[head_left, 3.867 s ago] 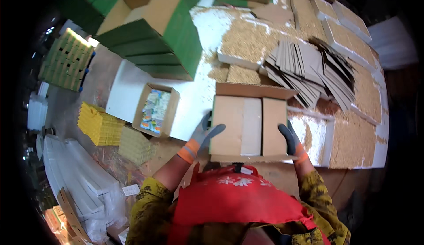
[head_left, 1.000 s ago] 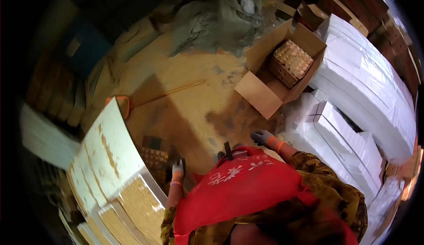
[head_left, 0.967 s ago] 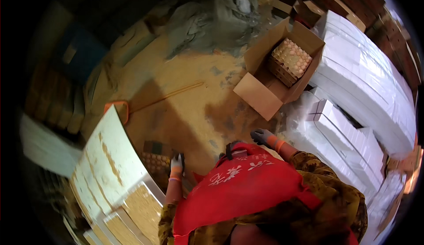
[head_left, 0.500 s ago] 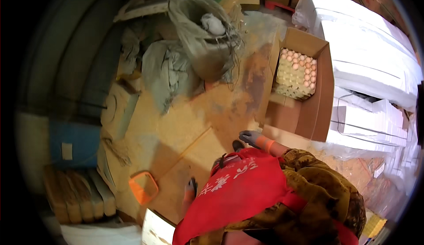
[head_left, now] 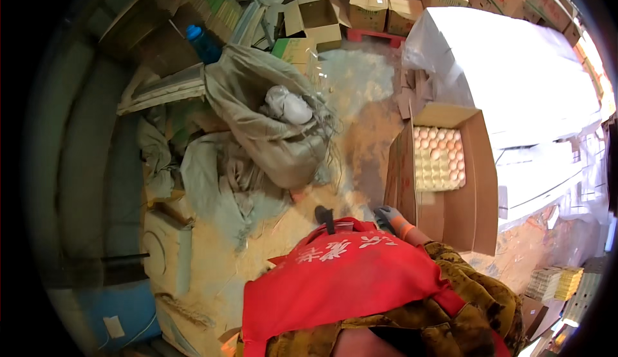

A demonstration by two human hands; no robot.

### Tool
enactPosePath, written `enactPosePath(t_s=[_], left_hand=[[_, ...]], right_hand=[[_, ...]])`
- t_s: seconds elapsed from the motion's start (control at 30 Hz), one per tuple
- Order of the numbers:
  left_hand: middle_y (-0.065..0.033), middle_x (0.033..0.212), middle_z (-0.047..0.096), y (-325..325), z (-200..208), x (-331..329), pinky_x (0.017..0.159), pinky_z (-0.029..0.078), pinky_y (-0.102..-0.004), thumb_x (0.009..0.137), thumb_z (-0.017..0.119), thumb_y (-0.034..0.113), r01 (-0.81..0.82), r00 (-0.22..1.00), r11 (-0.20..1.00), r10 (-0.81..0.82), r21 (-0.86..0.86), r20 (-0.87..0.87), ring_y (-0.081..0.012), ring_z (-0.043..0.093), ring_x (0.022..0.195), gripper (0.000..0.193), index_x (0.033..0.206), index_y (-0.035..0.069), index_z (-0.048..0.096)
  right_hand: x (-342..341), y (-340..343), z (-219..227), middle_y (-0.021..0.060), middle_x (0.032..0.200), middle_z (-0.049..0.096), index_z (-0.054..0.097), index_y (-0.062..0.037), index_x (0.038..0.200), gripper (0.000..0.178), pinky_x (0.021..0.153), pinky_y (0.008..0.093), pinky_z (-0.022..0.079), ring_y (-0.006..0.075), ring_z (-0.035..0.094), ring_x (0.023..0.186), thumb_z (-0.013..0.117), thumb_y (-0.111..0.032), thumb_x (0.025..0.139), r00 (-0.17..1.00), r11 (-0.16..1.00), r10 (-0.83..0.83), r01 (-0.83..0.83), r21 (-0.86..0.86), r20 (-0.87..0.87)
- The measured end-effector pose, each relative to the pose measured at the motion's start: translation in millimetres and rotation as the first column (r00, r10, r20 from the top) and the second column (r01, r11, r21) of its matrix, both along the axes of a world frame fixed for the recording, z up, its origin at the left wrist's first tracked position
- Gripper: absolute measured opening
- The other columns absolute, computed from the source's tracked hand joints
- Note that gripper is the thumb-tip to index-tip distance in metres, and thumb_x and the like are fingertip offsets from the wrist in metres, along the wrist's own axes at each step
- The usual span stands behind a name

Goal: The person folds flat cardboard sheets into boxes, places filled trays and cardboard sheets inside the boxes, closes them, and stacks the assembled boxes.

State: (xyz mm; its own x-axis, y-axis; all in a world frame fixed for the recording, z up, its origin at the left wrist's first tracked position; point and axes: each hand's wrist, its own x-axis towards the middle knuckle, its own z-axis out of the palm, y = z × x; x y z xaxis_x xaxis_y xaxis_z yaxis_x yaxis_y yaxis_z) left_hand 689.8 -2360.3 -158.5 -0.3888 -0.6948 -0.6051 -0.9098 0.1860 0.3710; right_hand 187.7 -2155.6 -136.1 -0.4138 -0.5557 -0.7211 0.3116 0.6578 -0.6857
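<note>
My right hand (head_left: 391, 218), in a grey glove with an orange cuff, hangs low beside the near left corner of a long open cardboard box (head_left: 484, 193). Its fingers look loosely stretched, with nothing seen in them. Inside the box, toward its far end, sits an egg tray (head_left: 430, 171) partly filled with brown eggs (head_left: 440, 139); its nearer left part shows bare cups. My left hand is out of sight. A red apron (head_left: 341, 273) covers my front, and a dark shoe (head_left: 324, 215) shows beyond it.
A large grey-green sack (head_left: 283, 160) with a white bundle (head_left: 288, 104) stands ahead left. White wrapped stacks (head_left: 508, 74) line the right. Cardboard cartons (head_left: 386, 12) rest at the back, some on a red pallet (head_left: 376, 36). A blue bottle (head_left: 203, 45) stands far left.
The view has tilted up and I have moved closer to the sack and the box. My left hand has left the picture, and my right hand now hangs nearer the box.
</note>
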Motion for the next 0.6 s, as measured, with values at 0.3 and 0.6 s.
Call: enactPosePath(t_s=[0.3, 0.6], left_hand=[[-0.0213, 0.119, 0.063, -336, 77, -319, 0.091, 0.048, -0.0384, 0.093, 0.053, 0.035, -0.254, 0.821, 0.963, 0.167, -0.088, -0.545, -0.0331, 0.061, 0.110, 0.047, 0.123, -0.002, 0.059], [-0.0143, 0.125, 0.062, -405, 59, -571, 0.100, 0.042, -0.0309, 0.096, 0.055, 0.019, -0.033, 0.667, 0.976, 0.183, 0.216, -0.722, -0.0209, 0.059, 0.114, 0.040, 0.131, -0.001, 0.053]], right_hand=[[-110, -141, -50, 0.0016, 0.074, 0.057, 0.058, -0.0141, 0.089, 0.010, 0.061, 0.0287, 0.046, 0.0161, 0.056, 0.068, 0.055, -0.023, 0.092, 0.931, 0.925, -0.176, 0.267, -0.271, 0.319], [-315, -367, -65, 0.0008, 0.078, 0.061, 0.057, -0.0108, 0.097, 0.020, 0.052, 0.0282, 0.045, 0.0140, 0.056, 0.060, 0.058, -0.031, 0.094, 0.816, 0.951, -0.297, 0.299, 0.078, 0.496]])
